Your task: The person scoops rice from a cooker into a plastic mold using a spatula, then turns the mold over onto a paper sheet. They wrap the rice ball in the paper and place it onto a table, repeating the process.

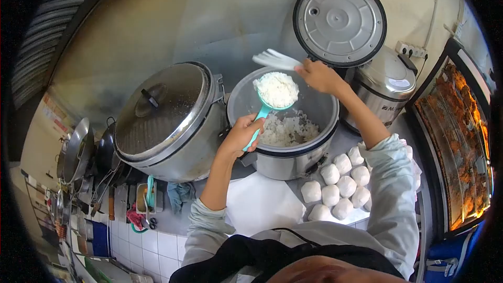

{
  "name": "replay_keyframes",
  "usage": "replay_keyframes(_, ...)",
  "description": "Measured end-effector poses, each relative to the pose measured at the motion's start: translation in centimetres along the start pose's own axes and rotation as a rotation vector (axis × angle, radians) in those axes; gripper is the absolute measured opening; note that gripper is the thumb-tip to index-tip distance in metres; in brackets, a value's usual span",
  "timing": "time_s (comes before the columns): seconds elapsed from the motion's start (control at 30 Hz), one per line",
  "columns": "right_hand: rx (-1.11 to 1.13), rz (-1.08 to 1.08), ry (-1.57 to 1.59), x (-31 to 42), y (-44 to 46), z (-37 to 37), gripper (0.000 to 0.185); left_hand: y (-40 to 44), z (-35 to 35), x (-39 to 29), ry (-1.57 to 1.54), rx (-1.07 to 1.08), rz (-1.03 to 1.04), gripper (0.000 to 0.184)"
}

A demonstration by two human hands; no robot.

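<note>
The left hand [244,133] is closed round the slim handle of a teal plastic scoop [265,109], domed with grainy rice [277,90], above the round-rimmed rice cooker [283,167]; the right hand [318,77] grips a blurred white paddle [275,60]. Bare pot wall [322,106] surrounds clumped rice [291,127] below.

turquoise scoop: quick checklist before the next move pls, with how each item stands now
1. Grip on the scoop: ok, the left hand is closed around its handle.
2. Scoop over the open cooker: ok, it is held above the opening, heaped with rice.
3. Grip on the white tool: ok, the right hand holds its end.
4. White tool clear of the heaped rice: cannot tell, the tool is blurred and close by.
5. White sheet at hand: ok, it lies in front of the cooker.
</note>
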State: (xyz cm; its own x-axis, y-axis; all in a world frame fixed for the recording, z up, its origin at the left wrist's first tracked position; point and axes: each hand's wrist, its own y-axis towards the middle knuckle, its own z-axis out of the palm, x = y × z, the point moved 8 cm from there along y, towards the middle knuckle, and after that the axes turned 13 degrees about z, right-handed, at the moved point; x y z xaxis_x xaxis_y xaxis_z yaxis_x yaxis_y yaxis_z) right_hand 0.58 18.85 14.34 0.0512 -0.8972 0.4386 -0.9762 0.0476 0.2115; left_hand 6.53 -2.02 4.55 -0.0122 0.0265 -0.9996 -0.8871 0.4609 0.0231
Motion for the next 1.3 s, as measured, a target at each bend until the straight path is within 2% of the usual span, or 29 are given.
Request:
replay_keyframes(0.07,0.057,0.099,0.292,-1.2,-0.8,0.0,0.057,-0.3,-0.2,-0.2,-0.111,-0.026,0.016,0.028)
replay_keyframes(0.17,-0.001,0.116,0.229,-1.9,-5.6,2.0,0.057,-0.5,-1.0,-0.6,-0.297,-0.105,0.053,0.028)
replay_keyframes(0.23,0.073,0.163,0.248,-1.5,-9.6,3.3,0.056,-0.3,-1.8,-0.5,-0.368,-0.152,0.053,0.028)
replay_keyframes(0.3,0.159,0.264,0.126,-3.5,-11.9,5.1,0.055,0.2,-2.9,-0.6,-0.415,-0.197,0.093,0.03)
replay_keyframes(0.37,0.239,0.259,0.095,-5.0,-12.1,5.8,0.054,0.5,-3.4,-1.0,-0.335,-0.221,0.102,0.03)
replay_keyframes(0.43,0.0,0.314,0.096,-5.2,-11.6,2.5,0.051,0.6,-3.3,-0.7,-0.298,-0.202,0.098,0.028)
replay_keyframes(0.47,-0.07,0.263,0.095,-4.0,-11.4,0.6,0.048,0.7,-2.8,-0.6,-0.275,-0.166,0.085,0.027)
replay_keyframes(0.57,-0.285,0.009,-0.009,1.7,-10.9,-3.6,0.044,0.5,-0.8,-0.1,-0.238,-0.114,0.057,0.024)
replay_keyframes(0.63,-0.321,-0.155,-0.21,5.0,-10.2,-3.2,0.043,0.4,0.6,0.6,-0.19,-0.068,0.035,0.022)
replay_keyframes(0.77,-0.24,-0.159,-0.354,7.4,-7.8,-2.1,0.045,-0.2,2.6,1.4,-0.204,-0.003,-0.009,0.022)
replay_keyframes(0.83,-0.383,-0.055,-0.081,5.8,-6.9,-3.7,0.046,-1.9,2.4,1.2,-0.258,-0.033,-0.031,0.021)
replay_keyframes(0.87,-0.401,0.032,-0.059,4.8,-6.9,-4.1,0.049,-3.2,2.1,1.1,-0.284,-0.067,-0.015,0.022)
replay_keyframes(1.0,-0.213,0.132,-0.199,0.9,-6.2,-1.7,0.045,-9.6,-0.5,2.9,-0.415,-0.182,0.061,0.025)
replay_keyframes(1.07,-0.024,0.045,-0.509,-0.4,-6.3,2.2,0.041,-13.6,-1.6,4.4,-0.482,-0.229,0.083,0.026)
replay_keyframes(1.1,0.011,0.04,-0.511,-0.9,-6.2,3.4,0.041,-15.8,-2.7,5.5,-0.468,-0.323,0.103,0.028)
replay_keyframes(1.17,0.214,-0.021,-0.73,-2.2,-6.1,8.0,0.039,-20.3,-4.0,7.1,-0.435,-0.498,0.083,0.037)
replay_keyframes(1.2,0.308,0.003,-0.764,-2.2,-6.4,9.0,0.044,-22.3,-4.2,8.4,-0.418,-0.56,0.06,0.039)
replay_keyframes(1.27,0.161,-0.05,-0.689,-2.3,-6.3,9.6,0.039,-25.5,-4.5,11.3,-0.387,-0.623,-0.001,0.042)
replay_keyframes(1.3,0.034,-0.167,-0.616,-1.6,-6.6,9.3,0.036,-26.9,-4.4,12.6,-0.307,-0.668,0.006,0.042)
